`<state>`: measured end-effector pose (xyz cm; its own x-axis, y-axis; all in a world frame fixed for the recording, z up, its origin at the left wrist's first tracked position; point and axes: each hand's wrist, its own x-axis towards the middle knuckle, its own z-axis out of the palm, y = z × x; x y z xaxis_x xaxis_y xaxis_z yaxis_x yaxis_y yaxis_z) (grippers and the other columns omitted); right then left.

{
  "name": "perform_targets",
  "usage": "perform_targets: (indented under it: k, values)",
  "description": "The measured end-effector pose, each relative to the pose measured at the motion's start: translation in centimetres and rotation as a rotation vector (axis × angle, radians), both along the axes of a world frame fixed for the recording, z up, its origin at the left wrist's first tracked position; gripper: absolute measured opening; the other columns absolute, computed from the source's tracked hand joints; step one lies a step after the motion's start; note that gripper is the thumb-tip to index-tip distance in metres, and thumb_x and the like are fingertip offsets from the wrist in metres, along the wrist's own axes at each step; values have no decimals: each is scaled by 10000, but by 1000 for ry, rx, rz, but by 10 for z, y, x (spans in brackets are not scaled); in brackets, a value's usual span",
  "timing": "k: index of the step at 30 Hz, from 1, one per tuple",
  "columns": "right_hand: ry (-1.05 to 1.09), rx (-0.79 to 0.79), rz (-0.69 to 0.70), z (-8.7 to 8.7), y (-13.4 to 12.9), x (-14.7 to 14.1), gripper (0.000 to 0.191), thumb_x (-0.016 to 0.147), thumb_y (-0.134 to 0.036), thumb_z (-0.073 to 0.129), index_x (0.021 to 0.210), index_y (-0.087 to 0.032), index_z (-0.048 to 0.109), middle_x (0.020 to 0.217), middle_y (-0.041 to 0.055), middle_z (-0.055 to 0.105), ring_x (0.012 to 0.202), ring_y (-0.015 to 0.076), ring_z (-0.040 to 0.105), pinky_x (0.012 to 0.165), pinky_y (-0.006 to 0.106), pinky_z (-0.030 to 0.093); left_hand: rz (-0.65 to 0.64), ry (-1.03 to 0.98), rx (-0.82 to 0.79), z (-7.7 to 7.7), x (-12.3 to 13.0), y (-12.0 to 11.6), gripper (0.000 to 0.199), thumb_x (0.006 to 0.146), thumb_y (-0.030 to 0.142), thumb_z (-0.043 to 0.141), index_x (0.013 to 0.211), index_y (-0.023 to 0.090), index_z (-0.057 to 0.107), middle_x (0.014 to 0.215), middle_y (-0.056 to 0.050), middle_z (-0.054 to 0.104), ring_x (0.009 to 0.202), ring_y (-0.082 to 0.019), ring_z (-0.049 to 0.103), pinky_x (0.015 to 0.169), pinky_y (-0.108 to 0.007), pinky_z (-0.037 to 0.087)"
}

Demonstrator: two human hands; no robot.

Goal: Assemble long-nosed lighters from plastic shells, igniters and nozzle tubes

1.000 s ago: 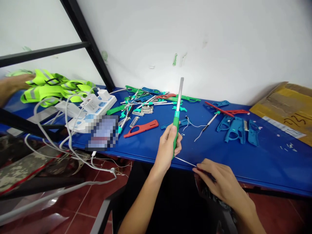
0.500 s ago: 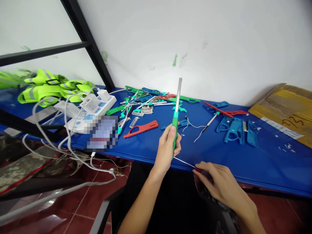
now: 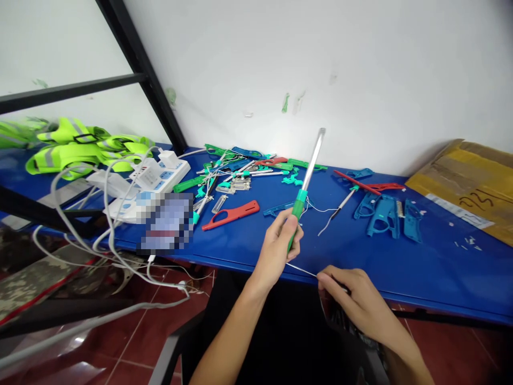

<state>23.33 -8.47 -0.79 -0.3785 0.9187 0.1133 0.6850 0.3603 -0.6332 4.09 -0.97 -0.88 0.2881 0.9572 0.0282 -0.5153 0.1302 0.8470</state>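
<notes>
My left hand (image 3: 282, 239) is wrapped round the green handle of a long-nosed lighter (image 3: 301, 202), whose metal tube tilts up and to the right. My right hand (image 3: 348, 291) is closed at the table's front edge on a screwdriver (image 3: 302, 270). Its thin shaft runs left to the lower end of the lighter. The screwdriver's handle is mostly hidden by my fingers, and so is its tip behind my left hand. Beyond my hands lie a red lighter handle half (image 3: 231, 215) and a blue handle piece (image 3: 276, 208).
A heap of lighter parts (image 3: 244, 168) lies by the wall. Blue shells (image 3: 383, 216) and a cardboard box (image 3: 468, 187) are at right. A power strip (image 3: 156, 184) with cables, a blurred phone (image 3: 167, 222) and yellow-green reflective straps (image 3: 76, 149) occupy the left of the blue table (image 3: 256, 251).
The lighter's tube has tilted from nearly upright over to the right. My right hand has turned slightly, and the screwdriver's handle now shows less.
</notes>
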Motion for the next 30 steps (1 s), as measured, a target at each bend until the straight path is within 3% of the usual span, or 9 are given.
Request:
perform_targets:
  k: [3, 7, 12, 16, 18, 20, 23, 27, 30]
  values:
    - [80, -209, -59, 9, -1, -3, 570, 1162, -548, 400, 792, -214, 677, 639, -21, 611, 591, 135, 555, 612, 274, 411, -24, -22, 27, -1, -1, -3, 520, 1017, 669, 678, 1271, 215, 672, 754, 61, 447, 490, -38, 343, 454, -186, 225]
    - [99, -233, -92, 13, -4, 12, 514, 1130, -579, 466, 872, -220, 730, 687, -18, 657, 623, 144, 587, 634, 275, 443, 26, -121, -14, -2, -1, -4, 524, 1030, 669, 649, 1300, 220, 657, 757, 58, 477, 468, -44, 369, 436, -181, 268]
    - [-41, 131, -451, -6, 2, 62, 451, 1085, -633, 523, 1126, -251, 759, 1084, 56, 802, 965, 248, 754, 836, 334, 555, 48, -277, -138, 0, -3, -1, 482, 1032, 586, 624, 1353, 227, 602, 777, 54, 533, 451, -59, 396, 410, -179, 309]
    - [-422, 389, -630, -23, 15, 79, 549, 1129, -643, 358, 1179, -244, 732, 1100, 103, 779, 1040, 332, 735, 763, 408, 541, 89, -274, -156, -1, -1, 1, 531, 1037, 556, 580, 1429, 199, 551, 865, -13, 686, 568, -126, 557, 469, -216, 440]
    - [-521, 463, -626, -24, 19, 72, 568, 1136, -626, 340, 1195, -221, 734, 1116, 138, 762, 1061, 365, 718, 765, 436, 546, 118, -224, -117, -4, 1, 0, 530, 1059, 578, 548, 1409, 180, 558, 978, -82, 777, 725, -186, 681, 605, -279, 549]
    - [-460, 542, -620, -19, 20, 58, 525, 1128, -609, 404, 1268, -209, 714, 1216, 167, 744, 1129, 380, 702, 870, 477, 567, 119, -139, -54, -8, 3, -2, 501, 1084, 601, 531, 1360, 188, 591, 1124, -128, 820, 1002, -254, 762, 880, -374, 600]
    - [-123, 498, -447, -5, 20, 23, 440, 1128, -532, 497, 1458, -261, 604, 1299, 128, 745, 1115, 301, 736, 927, 426, 600, 54, -7, 68, -11, 2, -8, 455, 1108, 616, 534, 1330, 227, 619, 1334, -122, 798, 1462, -287, 607, 1286, -469, 370]
    - [128, 181, -77, 10, 27, -22, 588, 1100, -474, 595, 1641, -327, 418, 1442, 85, 717, 1241, 258, 737, 1024, 388, 611, -75, 115, 166, -9, -4, -14, 503, 1117, 581, 551, 1520, 279, 552, 1688, -92, 548, 1662, -277, 365, 1380, -488, 249]
    - [219, 150, -61, 6, 40, -35, 515, 1112, -408, 566, 1606, -308, 457, 1405, 73, 737, 1179, 237, 764, 974, 363, 630, 5, 234, 186, -11, -5, -12, 537, 1100, 609, 562, 1566, 341, 566, 1819, -17, 329, 1713, -284, 235, 1401, -465, 220]
